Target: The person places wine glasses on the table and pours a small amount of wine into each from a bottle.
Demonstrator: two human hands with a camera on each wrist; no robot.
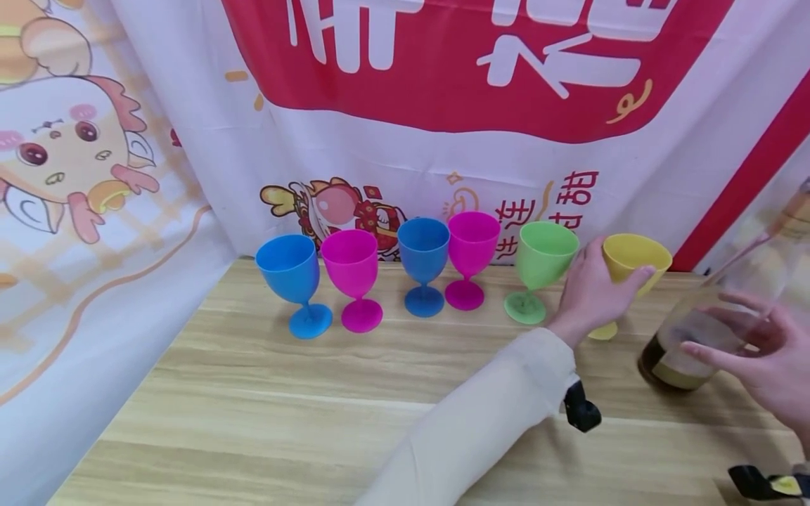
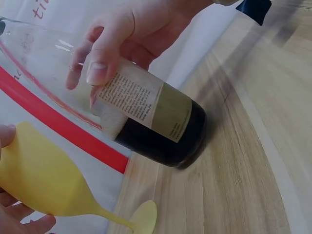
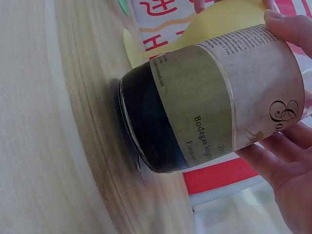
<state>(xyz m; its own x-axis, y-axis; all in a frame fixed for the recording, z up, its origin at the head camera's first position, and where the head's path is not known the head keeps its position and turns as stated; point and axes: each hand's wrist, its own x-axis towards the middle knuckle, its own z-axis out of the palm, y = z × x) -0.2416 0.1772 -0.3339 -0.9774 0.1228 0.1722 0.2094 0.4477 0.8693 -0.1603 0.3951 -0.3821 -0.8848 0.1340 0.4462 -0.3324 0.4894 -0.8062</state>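
My left hand [image 1: 591,288] holds the bowl of a yellow plastic goblet [image 1: 635,256] at the right end of a row of goblets. The goblet stands upright, its foot [image 2: 145,219] at the tabletop in the left wrist view. Just to its right, my right hand [image 1: 775,358] grips a clear glass wine bottle [image 1: 680,369] around the body, thumb on one side and fingers on the other. Dark liquid [image 3: 148,117] lies low in the bottle, beneath a white and olive label [image 3: 204,102]. The bottle's base is close to the table.
To the left stand a green goblet [image 1: 547,256], two magenta goblets [image 1: 474,242] and two blue goblets [image 1: 424,253], near the back edge of the wooden table [image 1: 253,422]. Behind them hangs a printed white and red cloth [image 1: 354,154].
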